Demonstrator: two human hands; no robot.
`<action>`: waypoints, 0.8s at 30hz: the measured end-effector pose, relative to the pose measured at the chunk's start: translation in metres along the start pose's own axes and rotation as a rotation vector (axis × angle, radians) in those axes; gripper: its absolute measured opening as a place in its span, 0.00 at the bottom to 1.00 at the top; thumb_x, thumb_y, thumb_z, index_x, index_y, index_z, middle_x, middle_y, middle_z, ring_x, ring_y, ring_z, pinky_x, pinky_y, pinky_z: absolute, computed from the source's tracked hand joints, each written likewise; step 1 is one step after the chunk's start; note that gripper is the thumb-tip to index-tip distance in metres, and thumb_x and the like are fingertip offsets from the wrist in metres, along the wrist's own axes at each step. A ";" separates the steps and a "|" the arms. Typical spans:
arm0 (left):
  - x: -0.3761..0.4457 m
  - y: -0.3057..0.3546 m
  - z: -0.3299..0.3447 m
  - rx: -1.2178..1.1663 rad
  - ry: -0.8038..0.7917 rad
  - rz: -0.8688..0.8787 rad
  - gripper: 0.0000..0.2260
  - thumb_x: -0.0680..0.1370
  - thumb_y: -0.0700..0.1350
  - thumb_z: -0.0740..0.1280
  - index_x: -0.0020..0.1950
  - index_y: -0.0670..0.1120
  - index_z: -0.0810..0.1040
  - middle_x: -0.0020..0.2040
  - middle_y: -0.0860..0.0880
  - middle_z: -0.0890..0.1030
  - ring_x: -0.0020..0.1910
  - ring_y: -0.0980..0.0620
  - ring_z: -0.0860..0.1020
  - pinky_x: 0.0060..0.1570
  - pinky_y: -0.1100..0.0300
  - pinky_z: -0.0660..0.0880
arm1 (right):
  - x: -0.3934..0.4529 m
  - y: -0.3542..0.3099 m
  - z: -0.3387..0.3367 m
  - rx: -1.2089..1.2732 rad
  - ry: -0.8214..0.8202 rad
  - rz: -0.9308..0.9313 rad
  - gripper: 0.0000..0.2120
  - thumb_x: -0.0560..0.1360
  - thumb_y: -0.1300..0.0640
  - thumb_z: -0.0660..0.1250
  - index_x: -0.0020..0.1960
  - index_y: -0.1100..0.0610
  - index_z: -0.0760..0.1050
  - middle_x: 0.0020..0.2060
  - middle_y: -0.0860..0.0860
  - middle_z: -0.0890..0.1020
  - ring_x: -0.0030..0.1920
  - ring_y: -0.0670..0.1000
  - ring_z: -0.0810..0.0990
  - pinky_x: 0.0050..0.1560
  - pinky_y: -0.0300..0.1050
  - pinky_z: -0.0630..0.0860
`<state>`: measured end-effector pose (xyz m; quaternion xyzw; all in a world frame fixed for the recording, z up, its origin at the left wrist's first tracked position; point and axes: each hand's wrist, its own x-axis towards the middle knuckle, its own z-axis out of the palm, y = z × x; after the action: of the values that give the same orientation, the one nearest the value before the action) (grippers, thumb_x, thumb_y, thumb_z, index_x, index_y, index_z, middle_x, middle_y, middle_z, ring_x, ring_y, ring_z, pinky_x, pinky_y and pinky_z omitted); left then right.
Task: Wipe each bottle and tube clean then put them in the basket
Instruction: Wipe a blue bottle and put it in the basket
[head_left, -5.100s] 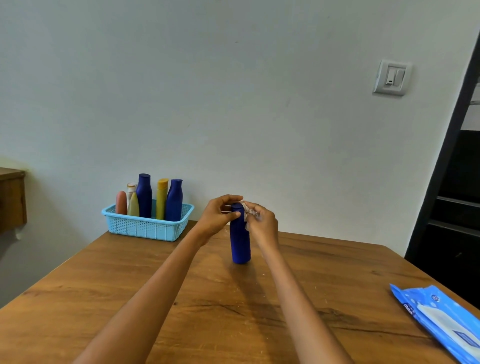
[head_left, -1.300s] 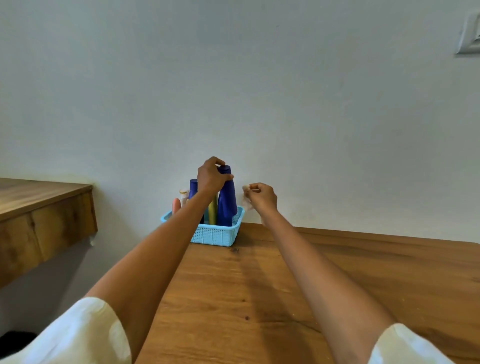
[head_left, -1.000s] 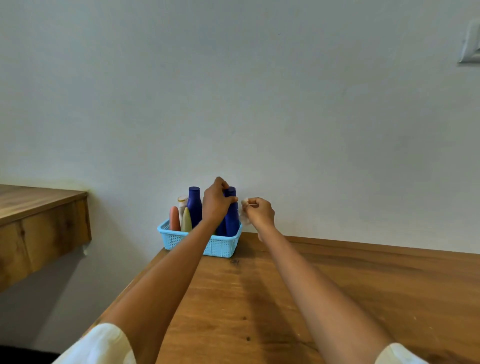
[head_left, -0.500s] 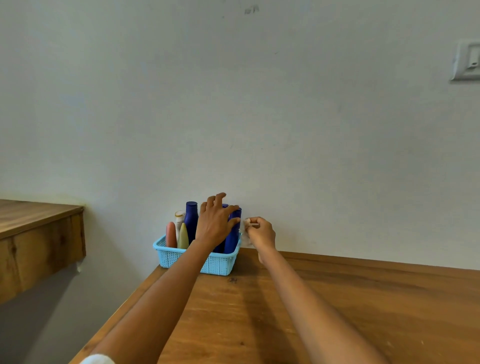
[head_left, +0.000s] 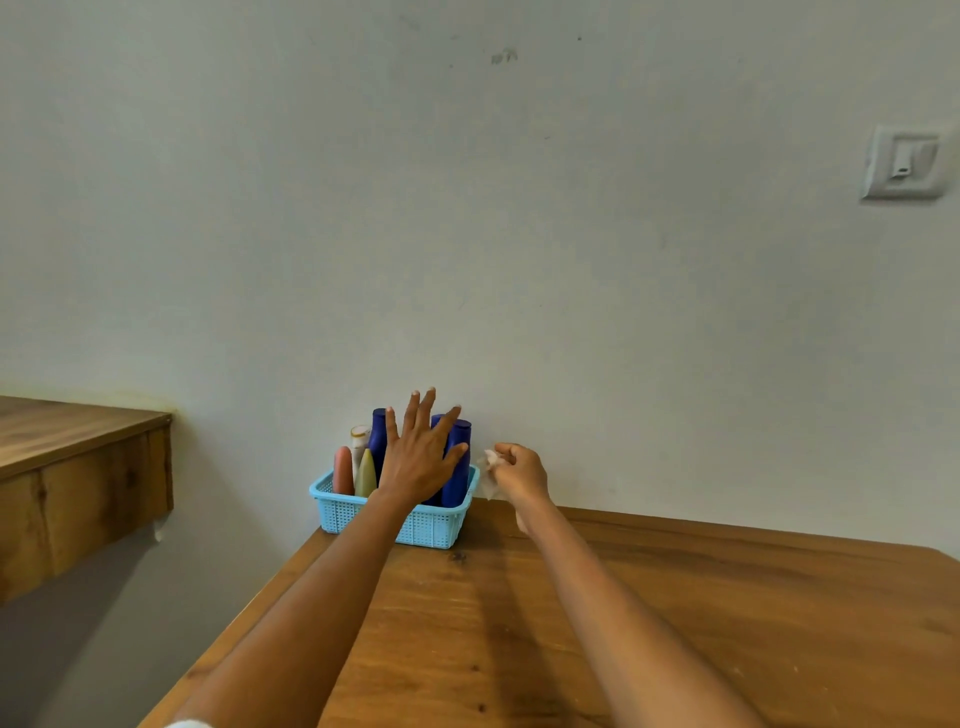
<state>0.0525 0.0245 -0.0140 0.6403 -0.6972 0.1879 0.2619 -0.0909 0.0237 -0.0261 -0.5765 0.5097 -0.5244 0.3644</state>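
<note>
the light blue basket (head_left: 340, 512) stands at the far left corner of the wooden surface (head_left: 675, 613), holding upright an orange tube (head_left: 343, 470), a beige tube (head_left: 365, 473) and dark blue bottles (head_left: 460, 462). the left hand (head_left: 418, 457) is over the bottles with its fingers (head_left: 426, 405) spread wide and gripping nothing, which suggests the placing step is complete. just right of the basket, the right hand (head_left: 522, 473) pinches a crumpled white wipe (head_left: 489, 475); no unwiped item is in view, so the next move calls for withdrawing both hands and discarding the wipe.

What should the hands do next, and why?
Probably pull the left hand back from the basket. Its fingers are spread open and hold nothing, and the blue bottle already stands inside. The right hand pinches the wipe, and no bottle shows on the table.
</note>
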 end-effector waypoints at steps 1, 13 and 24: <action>-0.006 0.006 -0.004 -0.063 0.054 0.003 0.24 0.81 0.55 0.55 0.76 0.50 0.57 0.78 0.45 0.50 0.76 0.45 0.49 0.73 0.47 0.48 | -0.004 -0.003 -0.004 0.021 -0.006 0.009 0.16 0.79 0.60 0.61 0.66 0.59 0.71 0.62 0.53 0.75 0.61 0.51 0.74 0.52 0.39 0.71; -0.096 0.125 -0.049 -1.375 -0.189 -0.439 0.02 0.78 0.43 0.65 0.49 0.45 0.76 0.41 0.45 0.81 0.35 0.52 0.80 0.34 0.63 0.79 | -0.091 -0.019 -0.092 0.200 0.136 0.071 0.08 0.72 0.69 0.68 0.45 0.58 0.82 0.41 0.54 0.83 0.38 0.48 0.80 0.36 0.39 0.81; -0.148 0.255 -0.063 -1.467 -0.279 -0.450 0.08 0.78 0.39 0.61 0.49 0.40 0.80 0.46 0.41 0.80 0.46 0.44 0.79 0.39 0.56 0.76 | -0.185 -0.012 -0.234 0.111 0.072 0.048 0.11 0.75 0.67 0.65 0.57 0.68 0.77 0.49 0.57 0.80 0.42 0.46 0.79 0.40 0.33 0.79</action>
<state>-0.1859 0.2074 -0.0347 0.4472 -0.5232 -0.4611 0.5600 -0.3044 0.2325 -0.0148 -0.5237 0.5062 -0.5634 0.3899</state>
